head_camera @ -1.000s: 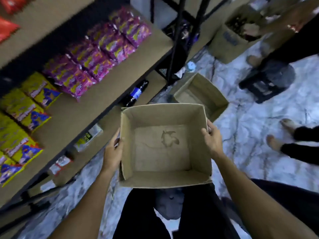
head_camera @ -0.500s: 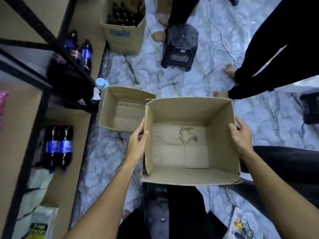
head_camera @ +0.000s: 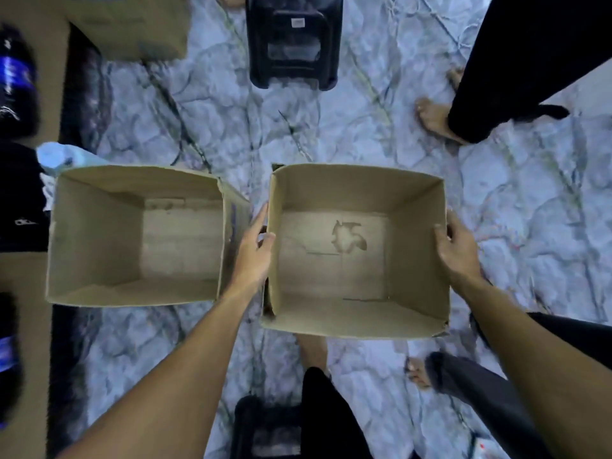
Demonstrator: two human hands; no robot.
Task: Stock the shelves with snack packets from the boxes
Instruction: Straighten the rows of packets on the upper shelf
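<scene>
Marbled pale floor (head_camera: 331, 127) fills the view, with a shelf board running down its left edge. Nearest, at the bottom edge, stand the wearer's dark trouser leg and bare foot (head_camera: 313, 351) beside a dark stool (head_camera: 265, 425). Just beyond, both hands grasp an open cardboard box (head_camera: 351, 318). The left hand (head_camera: 253, 256) clasps its left wall, thumb hooked over the rim and fingers outside. The right hand (head_camera: 458, 251) grips the right wall the same way. Its bare bottom shows a dark stain (head_camera: 347, 238). Whether it rests on the floor or is lifted cannot be told.

Just to its left a second open box (head_camera: 99, 240) stands on the floor, almost touching the left hand. Blurred dark bottles (head_camera: 15, 81) lie on the shelf board. Farther off, another person's bare foot (head_camera: 433, 119) and black trouser leg stand at the right edge. At the far edge are a black plastic stool (head_camera: 294, 41) and a third cardboard box (head_camera: 132, 31).
</scene>
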